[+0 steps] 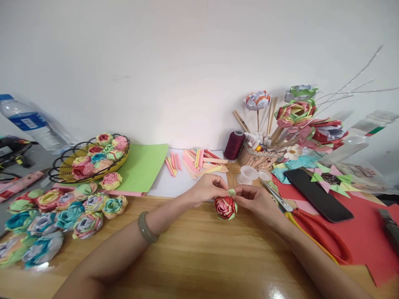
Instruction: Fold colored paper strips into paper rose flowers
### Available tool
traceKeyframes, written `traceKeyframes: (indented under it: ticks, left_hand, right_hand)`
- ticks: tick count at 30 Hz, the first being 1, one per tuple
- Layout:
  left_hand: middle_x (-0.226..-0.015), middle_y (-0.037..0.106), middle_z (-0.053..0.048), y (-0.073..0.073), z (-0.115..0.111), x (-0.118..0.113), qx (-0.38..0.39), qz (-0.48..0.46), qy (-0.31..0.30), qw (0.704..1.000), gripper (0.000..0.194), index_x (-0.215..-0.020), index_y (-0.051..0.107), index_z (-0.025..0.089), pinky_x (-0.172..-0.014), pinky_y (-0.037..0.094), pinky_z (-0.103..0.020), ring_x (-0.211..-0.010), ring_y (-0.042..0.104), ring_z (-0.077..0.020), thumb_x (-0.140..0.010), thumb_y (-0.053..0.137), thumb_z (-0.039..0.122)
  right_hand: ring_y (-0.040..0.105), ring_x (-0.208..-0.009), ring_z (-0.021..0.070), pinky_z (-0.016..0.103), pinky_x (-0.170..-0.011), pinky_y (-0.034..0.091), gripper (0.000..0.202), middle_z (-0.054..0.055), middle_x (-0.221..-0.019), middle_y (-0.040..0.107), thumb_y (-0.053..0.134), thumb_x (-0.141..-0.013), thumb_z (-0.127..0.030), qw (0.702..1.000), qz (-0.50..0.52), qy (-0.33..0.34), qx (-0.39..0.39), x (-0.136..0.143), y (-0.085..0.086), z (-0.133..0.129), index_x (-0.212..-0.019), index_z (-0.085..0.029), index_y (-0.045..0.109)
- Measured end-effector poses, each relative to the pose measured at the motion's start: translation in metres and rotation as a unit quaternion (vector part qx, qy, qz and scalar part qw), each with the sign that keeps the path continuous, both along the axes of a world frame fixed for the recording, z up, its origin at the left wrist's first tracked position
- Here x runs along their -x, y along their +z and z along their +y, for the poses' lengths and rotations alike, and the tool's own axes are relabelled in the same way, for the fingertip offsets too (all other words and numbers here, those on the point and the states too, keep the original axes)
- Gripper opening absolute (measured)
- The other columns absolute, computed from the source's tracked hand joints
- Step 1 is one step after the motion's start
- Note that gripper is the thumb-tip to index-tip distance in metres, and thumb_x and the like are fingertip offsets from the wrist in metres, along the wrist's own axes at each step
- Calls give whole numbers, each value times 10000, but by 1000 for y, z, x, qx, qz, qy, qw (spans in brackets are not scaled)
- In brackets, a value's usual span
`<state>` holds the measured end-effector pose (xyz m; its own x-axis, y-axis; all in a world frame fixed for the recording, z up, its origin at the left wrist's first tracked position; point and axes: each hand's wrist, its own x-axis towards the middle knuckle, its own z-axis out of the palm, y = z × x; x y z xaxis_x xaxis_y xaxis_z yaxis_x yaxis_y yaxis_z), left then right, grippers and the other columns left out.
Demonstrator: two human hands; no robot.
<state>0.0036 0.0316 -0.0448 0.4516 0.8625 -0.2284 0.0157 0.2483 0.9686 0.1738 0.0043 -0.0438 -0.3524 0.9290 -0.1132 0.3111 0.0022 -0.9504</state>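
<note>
A paper flower point(225, 207) with red and pink petals and light green outer ones is held above the wooden table. My left hand point(209, 190) pinches its upper left edge between thumb and fingers. From the other side my right hand point(254, 199) closes its thumb and forefinger on the green petal at the top. The tips of both hands almost meet there. Behind my hands, folded strips of pink, yellow and peach paper point(199, 162) lie on a white sheet point(160, 182).
Finished paper flowers point(68, 216) crowd the left, beside a yellow basket point(60, 167) of more. Red-handled scissors point(324, 234), a black phone point(318, 194) and red paper point(361, 241) lie right. Behind stand a maroon thread spool point(234, 145) and a wooden pot point(258, 157) of flowers.
</note>
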Motion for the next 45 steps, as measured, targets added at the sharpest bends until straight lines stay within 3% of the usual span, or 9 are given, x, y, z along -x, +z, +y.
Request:
traceKeyframes:
  ticks: [10, 15, 19, 24, 28, 31, 35, 38, 45]
  left_hand:
    - [-546, 546, 26, -8, 1, -1, -50, 33, 14, 998, 111, -579, 553, 133, -471, 332, -198, -509, 476, -76, -527, 644, 96]
    - [-621, 567, -3, -2, 5, 5, -8, -26, -14, 1000, 185, -692, 589, 127, -511, 382, -204, -560, 513, -90, -608, 662, 275]
    - [-886, 607, -61, 1, 4, 8, 28, -99, -38, 994, 358, -899, 607, 144, -665, 442, -234, -754, 559, -115, -730, 560, 456]
    - [-866, 601, -84, -6, -3, 5, 121, -162, -193, 960, 488, -934, 588, 142, -623, 463, -293, -721, 598, -164, -734, 487, 575]
    - [-776, 553, -24, -3, -8, 2, 84, -183, -176, 964, 427, -1054, 540, 189, -620, 467, -287, -657, 564, -123, -712, 609, 434]
    - [-877, 533, -21, 1, -9, -1, 11, -145, -111, 983, 597, -1195, 432, 246, -646, 468, -285, -720, 527, -119, -659, 689, 304]
    - [-1142, 454, -80, -1, -6, -3, -171, -39, -22, 984, 575, -1133, 475, 222, -867, 404, -367, -1010, 475, -211, -612, 716, 250]
    - [-1152, 415, -93, -7, -5, -6, -278, 36, 14, 960, 538, -1061, 492, 198, -995, 275, -403, -1136, 384, -238, -577, 729, 173]
    - [-1073, 395, -72, -11, -10, -10, -265, 8, 10, 964, 488, -1014, 397, 196, -906, 343, -364, -1068, 409, -215, -622, 687, 177]
  right_hand:
    - [494, -513, 115, 224, -480, 355, 186, -11, -569, 589, 571, -706, -336, 994, -66, -50, -68, 9, 2, -5, -642, -164, 598]
    - [528, -567, 132, 239, -515, 399, 236, 11, -632, 614, 548, -749, -389, 994, -36, -57, -91, 5, 3, -6, -707, -164, 603]
    - [534, -595, 140, 254, -546, 418, 195, 11, -651, 600, 556, -764, -367, 975, -22, -109, -193, 0, 2, -7, -751, -176, 593]
    - [548, -593, 154, 283, -566, 433, 84, 25, -678, 613, 506, -786, -246, 932, -94, -136, -322, -1, 3, -10, -742, -207, 567]
    - [592, -723, 184, 312, -647, 455, 81, 47, -785, 643, 504, -775, -186, 907, -97, -132, -389, 0, 5, -13, -736, -229, 560]
    - [562, -898, 210, 326, -724, 458, 59, 68, -952, 611, 530, -764, -227, 926, -39, -169, -335, 1, 9, -12, -812, -228, 565]
    - [520, -633, 139, 243, -531, 433, 246, 33, -708, 564, 490, -801, -407, 974, 38, -185, -121, 4, 14, -9, -787, -180, 584]
    - [468, -554, 107, 216, -472, 382, 339, 12, -621, 528, 511, -777, -471, 987, 74, -138, -44, 6, 15, -7, -651, -160, 563]
    - [390, -505, 87, 221, -482, 326, 324, -29, -574, 456, 545, -753, -470, 991, 69, -104, -47, 7, 13, -7, -631, -171, 522]
